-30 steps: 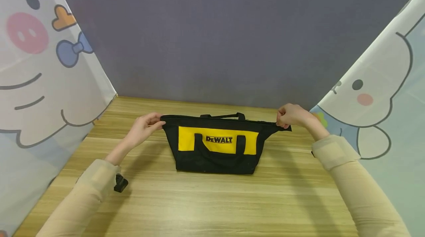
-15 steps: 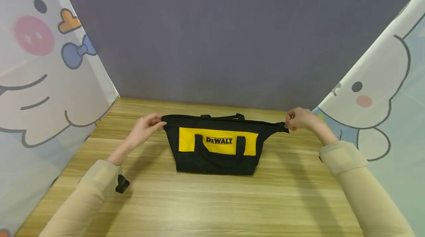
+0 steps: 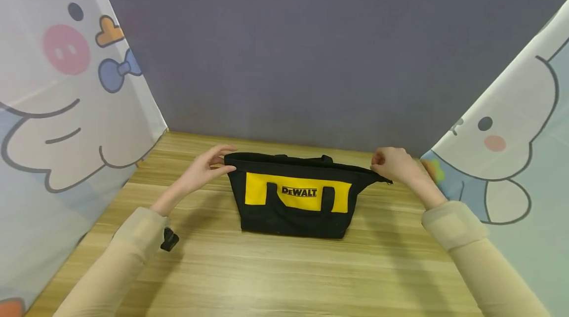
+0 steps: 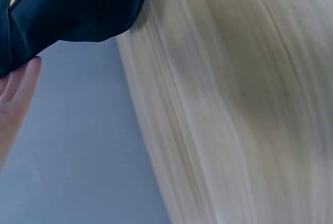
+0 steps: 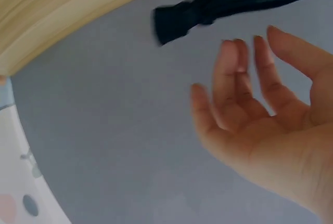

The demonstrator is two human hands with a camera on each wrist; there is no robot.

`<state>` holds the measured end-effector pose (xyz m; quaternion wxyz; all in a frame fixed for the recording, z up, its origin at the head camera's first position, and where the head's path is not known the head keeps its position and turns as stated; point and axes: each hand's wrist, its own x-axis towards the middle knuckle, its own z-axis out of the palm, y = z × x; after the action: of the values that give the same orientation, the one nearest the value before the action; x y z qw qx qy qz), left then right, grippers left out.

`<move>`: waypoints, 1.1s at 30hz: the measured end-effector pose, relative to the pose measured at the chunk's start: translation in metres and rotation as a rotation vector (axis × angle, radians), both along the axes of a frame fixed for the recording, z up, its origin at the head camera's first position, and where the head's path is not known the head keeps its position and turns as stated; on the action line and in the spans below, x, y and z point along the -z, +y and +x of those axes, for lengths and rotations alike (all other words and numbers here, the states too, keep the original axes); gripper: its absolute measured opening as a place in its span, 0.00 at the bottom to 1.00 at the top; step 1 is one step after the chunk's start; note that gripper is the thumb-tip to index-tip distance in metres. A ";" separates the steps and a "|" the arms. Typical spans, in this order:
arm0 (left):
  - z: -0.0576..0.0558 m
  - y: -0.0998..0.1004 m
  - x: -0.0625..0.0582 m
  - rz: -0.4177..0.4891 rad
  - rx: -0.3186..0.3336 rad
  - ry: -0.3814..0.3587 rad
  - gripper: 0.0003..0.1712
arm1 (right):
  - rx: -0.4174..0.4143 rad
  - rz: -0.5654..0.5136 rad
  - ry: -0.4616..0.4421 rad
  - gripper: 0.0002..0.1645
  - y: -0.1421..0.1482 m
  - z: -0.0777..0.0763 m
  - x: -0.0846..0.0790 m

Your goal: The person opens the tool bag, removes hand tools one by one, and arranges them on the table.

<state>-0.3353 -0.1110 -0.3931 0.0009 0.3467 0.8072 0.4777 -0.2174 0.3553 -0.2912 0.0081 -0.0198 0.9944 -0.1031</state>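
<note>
A black and yellow tool bag (image 3: 297, 197) stands upright on the wooden table, its top unzipped along a dark gap. At the bag's left top corner is my left hand (image 3: 205, 171), thumb on the near side and fingers spread apart on the far side. The left wrist view shows those fingertips (image 4: 32, 67) against the black fabric. My right hand (image 3: 394, 163) is at the right end, by the zipper's end tab (image 5: 174, 22). In the right wrist view its fingers curve loosely, hold nothing and are apart from the bag.
The wooden table (image 3: 249, 277) runs back to a grey panel (image 3: 284, 50). Printed cartoon sheets hang at the left (image 3: 40, 149) and right (image 3: 502, 183). A small black piece (image 3: 170, 239) shows at my left sleeve.
The bag's mouth has spread wider. My right hand pulled the end tab to the right, then let go and came back left. My left thumb and fingers have parted. The view has shifted slightly.
</note>
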 end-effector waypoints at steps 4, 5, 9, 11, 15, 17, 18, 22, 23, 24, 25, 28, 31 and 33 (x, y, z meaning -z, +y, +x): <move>-0.002 0.003 -0.005 -0.038 0.014 -0.018 0.22 | -0.116 -0.076 0.091 0.03 -0.016 -0.002 0.010; -0.003 0.004 -0.005 -0.048 0.013 -0.029 0.21 | -0.141 -0.094 0.100 0.03 -0.019 -0.003 0.012; -0.005 0.008 -0.008 -0.101 0.005 -0.045 0.19 | -0.188 -0.136 0.090 0.02 -0.028 -0.006 0.020; -0.006 0.009 -0.009 -0.117 0.004 -0.036 0.18 | -0.187 -0.133 0.089 0.03 -0.030 -0.007 0.023; -0.008 0.012 -0.011 -0.095 -0.008 -0.017 0.18 | -0.173 -0.109 0.102 0.04 -0.032 -0.010 0.025; -0.009 0.013 -0.012 -0.070 -0.020 -0.011 0.18 | -0.165 -0.091 0.111 0.04 -0.033 -0.012 0.026; -0.010 0.014 -0.012 -0.067 -0.033 -0.008 0.18 | -0.161 -0.084 0.116 0.05 -0.034 -0.013 0.026; -0.011 0.018 -0.014 -0.054 -0.074 -0.002 0.17 | -0.150 -0.063 0.146 0.06 -0.036 -0.017 0.027; -0.010 0.019 -0.015 -0.054 -0.087 -0.001 0.17 | -0.147 -0.056 0.158 0.06 -0.037 -0.017 0.026; -0.010 0.020 -0.016 -0.054 -0.099 -0.001 0.16 | -0.148 -0.049 0.172 0.05 -0.037 -0.018 0.026; -0.010 0.020 -0.016 -0.054 -0.108 -0.005 0.16 | -0.149 -0.039 0.185 0.05 -0.038 -0.019 0.026; -0.008 0.019 -0.018 -0.074 -0.125 -0.027 0.17 | -0.154 -0.020 0.209 0.05 -0.039 -0.020 0.025; -0.007 0.017 -0.021 -0.113 -0.100 -0.074 0.19 | -0.148 -0.012 0.198 0.10 -0.040 -0.020 0.024; -0.007 0.016 -0.022 -0.131 -0.059 -0.106 0.22 | -0.146 -0.007 0.179 0.15 -0.040 -0.019 0.023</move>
<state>-0.3426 -0.0950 -0.3709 0.0524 0.2959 0.8455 0.4413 -0.2365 0.3152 -0.3140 -0.0732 -0.1011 0.9868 -0.1034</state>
